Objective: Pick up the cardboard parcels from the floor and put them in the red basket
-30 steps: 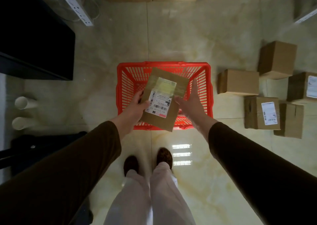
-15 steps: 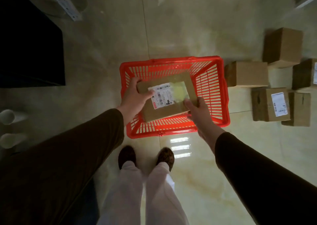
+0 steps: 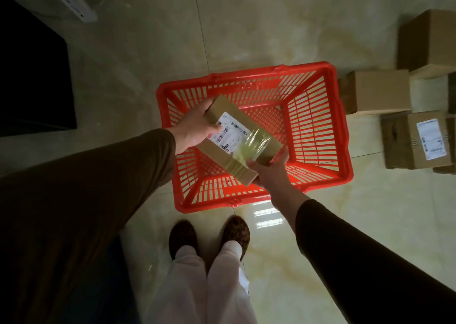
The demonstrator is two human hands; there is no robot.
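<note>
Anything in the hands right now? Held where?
Both hands hold one labelled cardboard parcel above the red basket. The left hand grips its far-left end, thumb on the label side; the right hand grips the near-right end from below.

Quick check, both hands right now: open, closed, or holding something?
Left hand: holding the labelled cardboard parcel by its far end, over the red basket.
Right hand: holding the same parcel at its near end.
</note>
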